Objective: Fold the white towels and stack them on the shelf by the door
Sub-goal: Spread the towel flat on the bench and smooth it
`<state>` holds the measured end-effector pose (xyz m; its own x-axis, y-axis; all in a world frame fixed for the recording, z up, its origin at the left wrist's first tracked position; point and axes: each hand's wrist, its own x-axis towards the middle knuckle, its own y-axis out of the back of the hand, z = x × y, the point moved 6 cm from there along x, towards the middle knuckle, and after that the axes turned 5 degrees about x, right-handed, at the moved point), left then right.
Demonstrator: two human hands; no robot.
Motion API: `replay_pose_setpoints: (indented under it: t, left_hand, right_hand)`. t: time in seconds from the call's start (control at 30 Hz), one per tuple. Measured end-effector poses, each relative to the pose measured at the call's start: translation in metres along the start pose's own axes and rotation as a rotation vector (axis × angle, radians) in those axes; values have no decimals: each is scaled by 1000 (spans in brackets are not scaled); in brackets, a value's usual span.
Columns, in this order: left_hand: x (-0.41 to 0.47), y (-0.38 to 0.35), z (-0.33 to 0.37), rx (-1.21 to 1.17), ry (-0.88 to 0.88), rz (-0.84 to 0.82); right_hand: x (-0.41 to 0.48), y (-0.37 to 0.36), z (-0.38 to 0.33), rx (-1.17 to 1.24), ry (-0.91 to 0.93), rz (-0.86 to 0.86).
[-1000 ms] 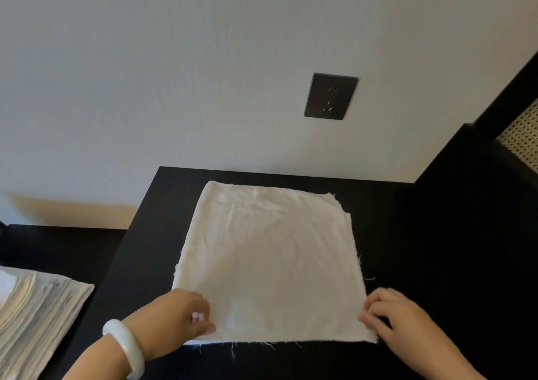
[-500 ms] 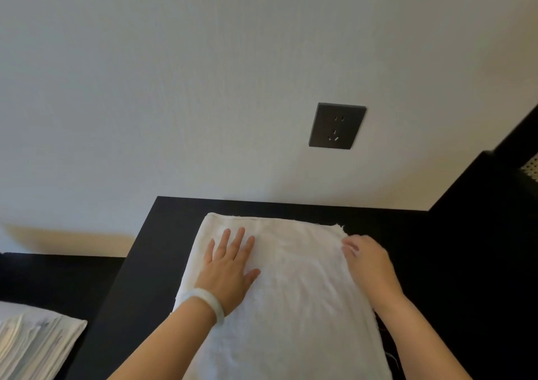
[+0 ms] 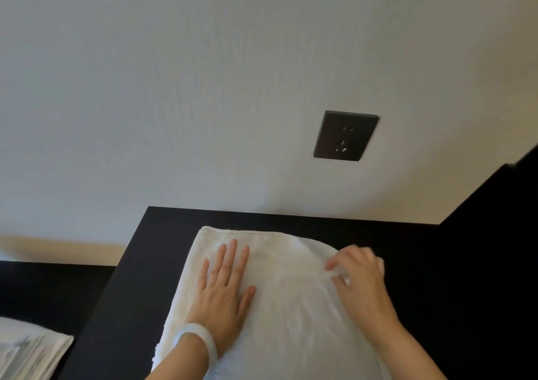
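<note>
Now the left hand (image 3: 224,289) lies spread on the towel (image 3: 291,306) running lengthwise ahead; just right of it, the right hand (image 3: 358,274) pinches the far corner.

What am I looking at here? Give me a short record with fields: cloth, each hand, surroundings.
Cloth: white towel lies on the black table
Left: left hand presses flat on the towel
Right: right hand, blurred, seems to pinch the towel's right edge
Nearby: stack of white cloths lower left; wall socket above
</note>
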<state>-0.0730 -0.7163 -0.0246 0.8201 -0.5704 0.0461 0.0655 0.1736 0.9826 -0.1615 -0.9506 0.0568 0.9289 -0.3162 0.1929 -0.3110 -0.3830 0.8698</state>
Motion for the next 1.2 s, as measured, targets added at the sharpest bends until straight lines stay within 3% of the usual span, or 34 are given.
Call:
replay_pose_setpoints:
  t: [0.07, 0.13, 0.17, 0.2, 0.27, 0.33, 0.37, 0.43, 0.53, 0.73, 0.9, 1.03, 1.2]
  left_hand:
    - [0, 7, 0, -57, -1, 47]
    - [-1, 9, 3, -97, -9, 27]
    - [-1, 9, 5, -92, -17, 16]
    - [0, 7, 6, -66, -25, -5]
    - [0, 1, 6, 58, -52, -22]
    - [0, -5, 5, 143, -70, -81]
    - [0, -9, 3, 178, -66, -97]
    - [1, -14, 2, 210, -66, -101]
    - [3, -13, 1, 241, -66, -52]
    - [3, -17, -1, 239, -52, -27]
    - [2, -13, 1, 238, -50, -30]
    - [1, -15, 0, 227, -54, -49]
    - [1, -15, -1, 218, -41, -69]
  right_hand:
    - [-23, -10, -14, -80, 115, -320]
    - [-41, -21, -10, -16, 87, -641]
    - [-44, -21, -8, 75, 27, -708]
    - [-41, -14, -5, 205, -48, -632]
    - [-27, 5, 17, 380, -230, -236]
    - [-11, 18, 45, 289, -405, 42]
    - [-1, 17, 57, 208, -494, 54]
    - [13, 9, 75, 60, -710, -101]
    - [24, -3, 79, 214, -877, -236]
    - [14, 6, 55, 651, -600, 35]
    - [-8, 7, 47, 682, -369, -143]
    - [1, 3, 60, 572, -435, -88]
    - [23, 7, 90, 543, -628, 180]
